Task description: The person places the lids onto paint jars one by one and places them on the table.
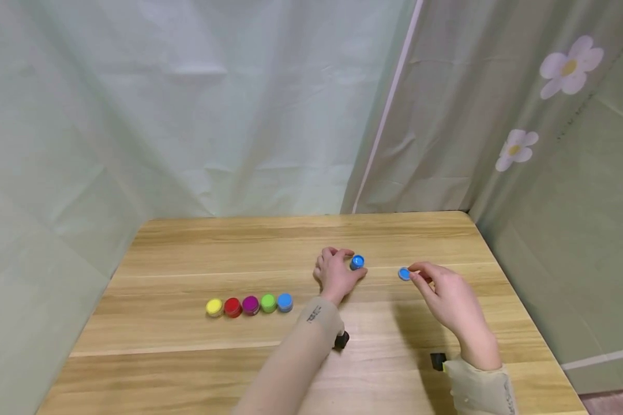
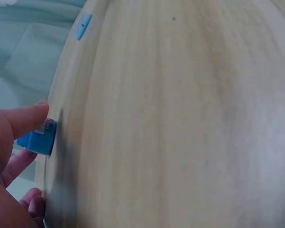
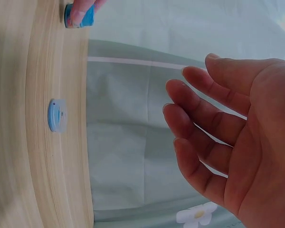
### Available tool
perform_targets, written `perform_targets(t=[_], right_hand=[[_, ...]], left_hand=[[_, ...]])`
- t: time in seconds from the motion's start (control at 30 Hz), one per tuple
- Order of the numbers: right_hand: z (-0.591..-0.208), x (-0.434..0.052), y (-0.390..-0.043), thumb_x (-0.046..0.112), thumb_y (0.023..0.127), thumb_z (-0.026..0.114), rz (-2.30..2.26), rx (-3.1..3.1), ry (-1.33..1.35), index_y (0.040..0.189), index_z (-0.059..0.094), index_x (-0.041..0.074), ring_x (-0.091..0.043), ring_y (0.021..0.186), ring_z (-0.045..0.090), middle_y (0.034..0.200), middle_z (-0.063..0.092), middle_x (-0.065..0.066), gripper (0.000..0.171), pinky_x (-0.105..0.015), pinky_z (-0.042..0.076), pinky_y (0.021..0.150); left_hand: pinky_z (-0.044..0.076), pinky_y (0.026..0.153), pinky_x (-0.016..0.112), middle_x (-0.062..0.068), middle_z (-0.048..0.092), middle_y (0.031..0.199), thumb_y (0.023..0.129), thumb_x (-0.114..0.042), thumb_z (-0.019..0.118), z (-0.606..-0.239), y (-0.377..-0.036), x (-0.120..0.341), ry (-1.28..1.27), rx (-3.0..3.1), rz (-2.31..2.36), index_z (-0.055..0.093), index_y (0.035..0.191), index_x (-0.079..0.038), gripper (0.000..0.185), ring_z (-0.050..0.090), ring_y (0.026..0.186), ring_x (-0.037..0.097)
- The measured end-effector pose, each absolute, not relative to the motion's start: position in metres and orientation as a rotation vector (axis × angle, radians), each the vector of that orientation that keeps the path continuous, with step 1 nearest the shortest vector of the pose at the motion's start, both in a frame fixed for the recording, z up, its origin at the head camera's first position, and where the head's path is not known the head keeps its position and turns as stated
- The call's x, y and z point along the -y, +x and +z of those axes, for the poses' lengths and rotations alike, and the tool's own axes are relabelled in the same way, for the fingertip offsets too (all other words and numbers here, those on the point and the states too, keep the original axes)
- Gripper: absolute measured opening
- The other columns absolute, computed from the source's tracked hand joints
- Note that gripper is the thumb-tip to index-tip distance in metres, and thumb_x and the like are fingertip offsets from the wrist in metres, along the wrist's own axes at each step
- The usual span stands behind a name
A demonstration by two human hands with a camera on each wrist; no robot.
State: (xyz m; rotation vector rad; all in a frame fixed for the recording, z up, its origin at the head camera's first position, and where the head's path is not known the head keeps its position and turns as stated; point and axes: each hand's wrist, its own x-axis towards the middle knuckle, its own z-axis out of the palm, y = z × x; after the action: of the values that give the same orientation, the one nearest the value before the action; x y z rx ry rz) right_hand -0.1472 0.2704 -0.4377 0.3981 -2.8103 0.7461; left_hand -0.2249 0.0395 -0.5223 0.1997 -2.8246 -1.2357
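Nearest the person, two sleeves w/ small black wrist cameras frame the wooden table (image 1: 187, 357). Just past the left forearm, a row of five small round pots sits side by side, touching, running left-right: yellow pot (image 1: 214, 306), red pot (image 1: 232, 306), purple pot (image 1: 251, 304), green pot (image 1: 268, 302), light-blue pot (image 1: 285, 301); all look closed, contents not visible. Farther out, the right hand (image 1: 446, 294) hangs over the table w/ fingers loosely bent and spread, holding nothing; the right wrist view shows a gap between the fingertips and the blue lid (image 1: 404, 274), which lies flat on the wood just left of them, apart from the pots. The lid is a flat disc, no long axis, broad face up. A bit farther, the left hand (image 1: 334, 274) has thumb and fingers curled round the blue pot (image 1: 357, 262), pinching its side; it stands upright on the table, open top facing up, what's inside too small to tell. Pot and lid are near each other, nothing between them. Behind the table edge hang pale green curtains (image 1: 213, 115), the right one w/ flower prints.
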Motion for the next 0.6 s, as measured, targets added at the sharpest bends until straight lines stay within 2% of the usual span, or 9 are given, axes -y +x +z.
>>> perform_targets(t=[0.17,0.4,0.5,0.6], right_hand=[[-0.4388,-0.2702,-0.1477,0.042,0.109,0.064,0.758,2.825,0.393,0.123,0.076,0.02,-0.016,0.079,0.06,0.1,0.074,0.004,0.029,-0.039,0.052,0.072],[-0.4372,-0.2705,-0.1482,0.04,0.108,0.065,0.755,2.829,0.397,0.123,0.076,0.019,-0.016,0.078,0.058,0.098,0.073,0.004,0.028,-0.038,0.051,0.071],[-0.4377,-0.2711,-0.1483,0.039,0.108,0.066,0.756,2.839,0.395,0.124,0.076,0.017,-0.016,0.076,0.057,0.097,0.073,0.004,0.029,-0.038,0.05,0.069],[-0.4403,-0.2725,-0.1493,0.035,0.109,0.065,0.752,2.846,0.394,0.125,0.076,0.015,-0.017,0.076,0.057,0.097,0.073,0.002,0.028,-0.037,0.05,0.069]], left_hand=[[0.033,0.096,0.053,0.007,0.048,0.128,0.086,-0.042,0.092,-0.5246,-0.2256,-0.0421,0.213,2.822,-1.204,0.076,0.122,-0.024,0.044,0.041,0.113,0.03],[0.031,0.101,0.054,0.007,0.051,0.137,0.09,-0.04,0.089,-0.5255,-0.2258,-0.0407,0.217,2.809,-1.262,0.076,0.122,-0.022,0.039,0.041,0.122,0.03],[0.03,0.102,0.055,0.005,0.062,0.135,0.092,-0.032,0.088,-0.5273,-0.2234,-0.0396,0.174,2.717,-1.384,0.076,0.122,-0.017,0.036,0.048,0.124,0.03],[0.039,0.106,0.051,0.004,0.072,0.124,0.093,-0.022,0.086,-0.5261,-0.2191,-0.0335,0.074,2.582,-1.587,0.075,0.123,-0.012,0.033,0.06,0.119,0.026]])
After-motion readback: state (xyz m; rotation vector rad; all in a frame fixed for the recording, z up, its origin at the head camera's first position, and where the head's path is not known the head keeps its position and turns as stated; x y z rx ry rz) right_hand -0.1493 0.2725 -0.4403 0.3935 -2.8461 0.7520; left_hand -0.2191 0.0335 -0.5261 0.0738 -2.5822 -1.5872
